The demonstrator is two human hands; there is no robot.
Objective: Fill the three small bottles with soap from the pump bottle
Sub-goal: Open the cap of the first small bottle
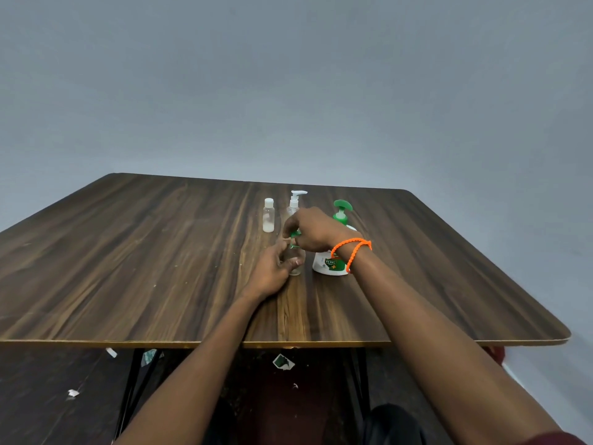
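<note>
- Table [160, 268]: dark wood-grain top, its near edge closest to me; scraps of litter [283, 361] lie on the floor beneath it.
- Left hand [272, 271]: fingers curled round the lower body of a small clear bottle [295, 268], which stands upright on the table.
- Right hand [313, 231]: above the left, fingertips pinching a green cap [295, 235] at that bottle's top (on or off, I cannot tell). An orange bracelet [351, 252] circles the wrist.
- Pump bottle [333, 252]: white with a green pump head, just right of the clear bottle, partly hidden behind the right wrist.
- Second small bottle [295, 203]: clear, white pump top, behind the right hand.
- Third small bottle [268, 215]: white cap, left of the second, apparently part-filled with something pale.
- Hazards, as I judge them: the light clear bottle could tip if the left hand slackens while the cap is twisted; the right wrist sits close enough to knock the pump bottle; soap could miss the narrow mouth and run across the wood.
</note>
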